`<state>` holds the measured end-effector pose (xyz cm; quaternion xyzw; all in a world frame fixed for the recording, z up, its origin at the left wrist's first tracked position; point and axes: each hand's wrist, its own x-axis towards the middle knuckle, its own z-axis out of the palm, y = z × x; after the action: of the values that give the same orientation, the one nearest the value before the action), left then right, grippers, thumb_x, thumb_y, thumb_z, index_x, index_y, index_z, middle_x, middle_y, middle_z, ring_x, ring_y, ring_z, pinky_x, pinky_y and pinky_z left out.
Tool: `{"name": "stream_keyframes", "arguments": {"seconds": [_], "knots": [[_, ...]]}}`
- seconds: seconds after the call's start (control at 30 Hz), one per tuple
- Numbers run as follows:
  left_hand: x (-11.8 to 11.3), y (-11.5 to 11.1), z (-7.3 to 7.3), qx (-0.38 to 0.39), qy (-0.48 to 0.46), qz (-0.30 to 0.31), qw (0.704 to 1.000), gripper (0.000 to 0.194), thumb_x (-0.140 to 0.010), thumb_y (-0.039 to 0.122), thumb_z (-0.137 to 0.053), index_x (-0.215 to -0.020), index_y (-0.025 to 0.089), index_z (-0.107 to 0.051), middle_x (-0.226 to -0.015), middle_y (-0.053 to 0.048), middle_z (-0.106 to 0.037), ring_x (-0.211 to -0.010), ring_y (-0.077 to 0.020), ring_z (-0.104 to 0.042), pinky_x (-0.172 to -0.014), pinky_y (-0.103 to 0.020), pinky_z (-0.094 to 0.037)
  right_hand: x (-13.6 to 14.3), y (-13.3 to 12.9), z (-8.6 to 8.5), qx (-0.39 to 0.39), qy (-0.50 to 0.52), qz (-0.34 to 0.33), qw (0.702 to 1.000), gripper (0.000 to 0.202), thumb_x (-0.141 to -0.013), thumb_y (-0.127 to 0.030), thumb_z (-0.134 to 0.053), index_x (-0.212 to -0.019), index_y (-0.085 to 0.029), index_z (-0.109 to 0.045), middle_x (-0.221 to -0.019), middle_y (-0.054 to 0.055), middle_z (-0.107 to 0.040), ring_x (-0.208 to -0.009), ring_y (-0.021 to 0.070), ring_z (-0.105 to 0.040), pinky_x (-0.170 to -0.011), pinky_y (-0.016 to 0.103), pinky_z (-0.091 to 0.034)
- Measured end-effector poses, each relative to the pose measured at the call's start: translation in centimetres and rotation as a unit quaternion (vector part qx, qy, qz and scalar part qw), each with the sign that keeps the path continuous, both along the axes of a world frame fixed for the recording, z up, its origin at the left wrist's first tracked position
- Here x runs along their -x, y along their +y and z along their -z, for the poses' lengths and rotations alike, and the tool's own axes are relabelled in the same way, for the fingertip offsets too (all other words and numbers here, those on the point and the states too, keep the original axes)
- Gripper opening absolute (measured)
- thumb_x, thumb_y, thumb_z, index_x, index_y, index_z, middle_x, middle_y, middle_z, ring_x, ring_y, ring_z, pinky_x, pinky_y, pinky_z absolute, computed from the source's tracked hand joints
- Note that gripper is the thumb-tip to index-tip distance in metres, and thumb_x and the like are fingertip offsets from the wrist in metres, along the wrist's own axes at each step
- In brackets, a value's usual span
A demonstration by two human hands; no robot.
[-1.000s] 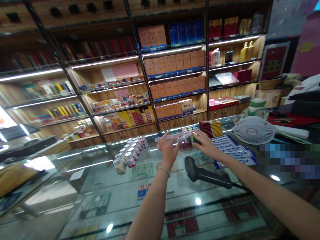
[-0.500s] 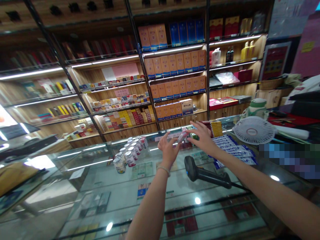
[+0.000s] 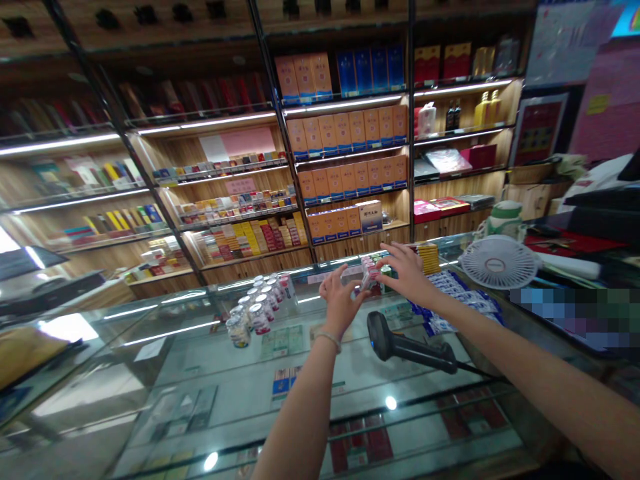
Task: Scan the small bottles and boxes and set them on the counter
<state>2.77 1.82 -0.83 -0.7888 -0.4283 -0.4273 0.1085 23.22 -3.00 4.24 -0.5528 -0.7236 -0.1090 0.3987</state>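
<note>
Near the far edge of the glass counter, my left hand pinches a small pink and clear pack between thumb and fingers. My right hand is at the pack's right side, thumb and fingertips against it, the other fingers raised. Small green and pink items stand right behind the hands, partly covered. A black handheld scanner lies on the glass in front of my right hand. To the left stand several small white-lidded jars in rows.
Blue and white sachets and yellow packs lie right of my hands. Farther right are a white fan and a green-lidded bottle. Shelves with orange boxes stand behind the counter.
The view has shifted slightly. The small pack between my hands has tilted more upright and sits slightly lower, and more of the pink items behind shows.
</note>
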Motion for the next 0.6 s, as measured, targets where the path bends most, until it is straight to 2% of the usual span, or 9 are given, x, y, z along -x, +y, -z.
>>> {"name": "stream_keyframes", "arguments": {"seconds": [0.13,0.37,0.47,0.6], "knots": [[0.0,-0.4,-0.9,-0.017,0.016,0.008,1.000,0.020,-0.078,0.044,-0.080,-0.095,0.035,-0.078,-0.148,-0.005,-0.050,-0.135,-0.0333,-0.042,-0.111,-0.056,-0.029,-0.4,-0.5,-1.3,0.007,-0.025,-0.001,1.000,0.027,-0.093,-0.050,-0.056,-0.100,-0.029,-0.071,-0.154,0.004,-0.049,-0.144,0.0314,-0.033,-0.112,0.057,-0.028],[0.4,-0.8,-3.5,-0.041,0.040,0.001,0.998,0.021,-0.078,0.042,-0.080,-0.098,0.035,-0.078,-0.151,-0.004,-0.048,-0.139,-0.0335,-0.038,-0.116,-0.058,-0.025,-0.3,-1.0,-3.8,-0.009,-0.049,-0.019,0.999,0.028,-0.091,-0.051,-0.059,-0.099,-0.027,-0.071,-0.154,0.007,-0.048,-0.146,0.0306,-0.031,-0.115,0.058,-0.024],[1.1,-1.2,-4.2,-0.042,0.053,0.001,0.998,0.019,-0.079,0.041,-0.079,-0.097,0.034,-0.078,-0.150,-0.004,-0.049,-0.138,-0.0336,-0.038,-0.116,-0.059,-0.024,0.3,-0.9,-4.2,-0.009,-0.051,-0.024,0.998,0.025,-0.089,-0.049,-0.063,-0.099,-0.027,-0.070,-0.153,0.006,-0.049,-0.146,0.0300,-0.030,-0.115,0.057,-0.025],[3.4,-2.2,-4.0,-0.044,0.069,-0.012,0.997,0.015,-0.078,0.041,-0.080,-0.091,0.033,-0.078,-0.150,-0.004,-0.050,-0.138,-0.0340,-0.039,-0.117,-0.059,-0.023,2.4,0.0,-3.9,0.013,-0.046,-0.053,0.997,0.025,-0.089,-0.048,-0.063,-0.101,-0.027,-0.071,-0.152,0.007,-0.050,-0.145,0.0309,-0.031,-0.113,0.058,-0.028]]}}
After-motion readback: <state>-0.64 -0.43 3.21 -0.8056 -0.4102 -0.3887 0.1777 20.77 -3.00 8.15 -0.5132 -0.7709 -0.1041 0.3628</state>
